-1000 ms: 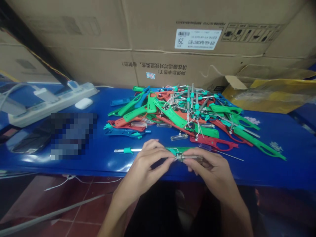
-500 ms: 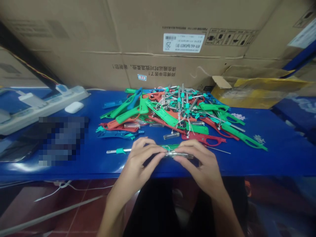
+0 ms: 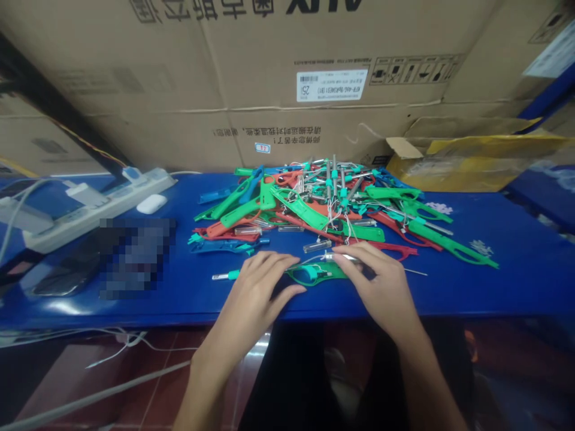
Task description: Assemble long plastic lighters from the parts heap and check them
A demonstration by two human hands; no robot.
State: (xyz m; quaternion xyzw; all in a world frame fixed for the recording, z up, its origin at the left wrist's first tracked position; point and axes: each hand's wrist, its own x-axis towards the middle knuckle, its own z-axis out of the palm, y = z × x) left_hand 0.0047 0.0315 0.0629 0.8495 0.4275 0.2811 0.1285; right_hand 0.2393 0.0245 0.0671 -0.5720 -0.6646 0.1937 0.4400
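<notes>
My left hand [image 3: 260, 284] rests near the front edge of the blue table [image 3: 516, 281], its fingers curled over the left end of a green plastic handle piece [image 3: 314, 274]. A metal rod with a teal collar [image 3: 227, 276] sticks out to the left of that hand. My right hand [image 3: 375, 281] pinches a small clear tube [image 3: 344, 257] just above the right end of the green piece. Behind both hands lies a heap of green, red and blue plastic handles [image 3: 323, 206] mixed with metal rods and strings.
A white power strip [image 3: 99, 200] and a white earbud case [image 3: 151, 203] lie at the back left. A dark phone [image 3: 63, 275] lies at the left front. Cardboard boxes [image 3: 287, 78] wall the back, and a yellow bag in an open box [image 3: 471, 161] sits at the right.
Both hands have moved down onto the table. The green piece, held up between them before, now lies on the surface, and my right hand has lifted the clear tube slightly off it.
</notes>
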